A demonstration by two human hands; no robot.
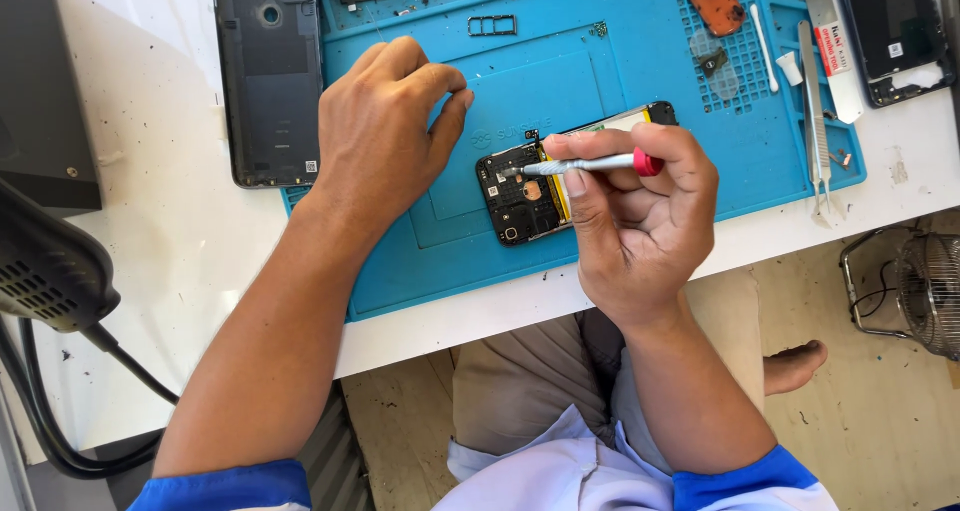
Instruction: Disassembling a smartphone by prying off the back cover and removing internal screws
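An opened phone (pixel 522 193) lies on a blue work mat (pixel 560 61), its dark circuit board and yellow-edged battery exposed. My right hand (pixel 640 221) grips a silver screwdriver (pixel 590 165) with a red cap, the tip pointing left onto the phone's board. My left hand (pixel 385 126) rests on the mat just left of the phone, fingers curled loosely with thumb and forefinger close together; I cannot tell if anything tiny is pinched between them.
A dark phone back cover (pixel 272 76) lies at the mat's left edge. Tweezers (pixel 815 121), a flat pry tool (pixel 832 46), a card tray frame (pixel 492 25) and small parts sit on the mat. A black device with cable (pixel 50 261) stands left; a fan (pixel 925 291) is on the floor.
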